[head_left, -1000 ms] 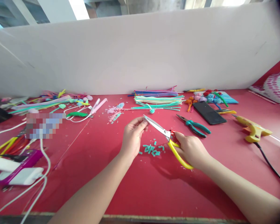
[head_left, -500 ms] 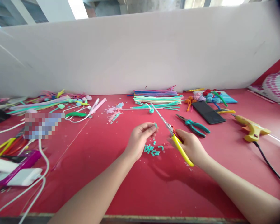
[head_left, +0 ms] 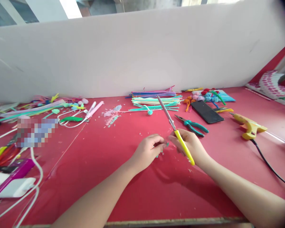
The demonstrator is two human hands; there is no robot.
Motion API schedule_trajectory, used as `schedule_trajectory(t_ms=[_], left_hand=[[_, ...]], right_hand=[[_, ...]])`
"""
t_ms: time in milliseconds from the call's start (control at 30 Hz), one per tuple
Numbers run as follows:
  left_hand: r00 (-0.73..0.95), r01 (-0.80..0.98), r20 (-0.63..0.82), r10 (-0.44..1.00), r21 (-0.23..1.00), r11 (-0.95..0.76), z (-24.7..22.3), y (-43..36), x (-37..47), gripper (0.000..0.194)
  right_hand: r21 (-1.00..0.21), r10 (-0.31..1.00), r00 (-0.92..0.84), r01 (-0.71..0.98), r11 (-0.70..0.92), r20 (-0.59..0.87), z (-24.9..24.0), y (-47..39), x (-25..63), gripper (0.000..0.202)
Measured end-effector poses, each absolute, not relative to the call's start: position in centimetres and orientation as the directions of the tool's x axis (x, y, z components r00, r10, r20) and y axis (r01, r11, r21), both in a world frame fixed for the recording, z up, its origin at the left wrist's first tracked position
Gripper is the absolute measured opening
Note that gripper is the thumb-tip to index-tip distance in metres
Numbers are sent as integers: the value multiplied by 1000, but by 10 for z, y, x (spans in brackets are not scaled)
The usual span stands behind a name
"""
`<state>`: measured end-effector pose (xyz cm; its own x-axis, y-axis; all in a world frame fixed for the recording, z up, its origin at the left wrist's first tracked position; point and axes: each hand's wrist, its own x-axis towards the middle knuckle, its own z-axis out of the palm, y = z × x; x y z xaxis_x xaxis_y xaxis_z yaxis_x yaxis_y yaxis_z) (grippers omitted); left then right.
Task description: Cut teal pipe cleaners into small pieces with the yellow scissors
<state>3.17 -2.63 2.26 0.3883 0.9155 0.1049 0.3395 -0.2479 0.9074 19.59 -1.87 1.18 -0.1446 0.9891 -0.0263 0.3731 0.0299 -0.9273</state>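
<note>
Yellow-handled scissors (head_left: 180, 139) were gripped in the right hand (head_left: 192, 145), tips pointing forward. The left hand (head_left: 147, 152) pinched a small green piece (head_left: 167, 144) between thumb and fingers, just beside the right hand. Green clippings (head_left: 157, 156), partly hidden, lay below the left hand on the red table (head_left: 133, 198). Teal-handled pliers (head_left: 188, 123) lay near the right hand, a black phone (head_left: 207, 112) beyond them; coloured stems (head_left: 154, 101) lay near the white partition (head_left: 142, 57).
</note>
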Motion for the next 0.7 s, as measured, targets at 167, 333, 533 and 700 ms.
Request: schedule_trajectory(t_ms=[167,333,533,700], left_hand=[[385,258,45,922,954,-154,21,-22,28,19],[420,263,2,908,957,-124,18,-24,28,20],[341,345,100,935,912,-223,21,-27,34,14],[266,219,95,959,963,-156,22,-26,33,14]], right_hand=[[-964,966,-244,264,-19,-86,17,-21,195,20],[-950,968,-242,311,6,-73,16,-23,193,12],[-919,973,-224,391,37,-56,14,-23,192,12],[-856,971,-240,502,121,-4,14,-22,194,21]])
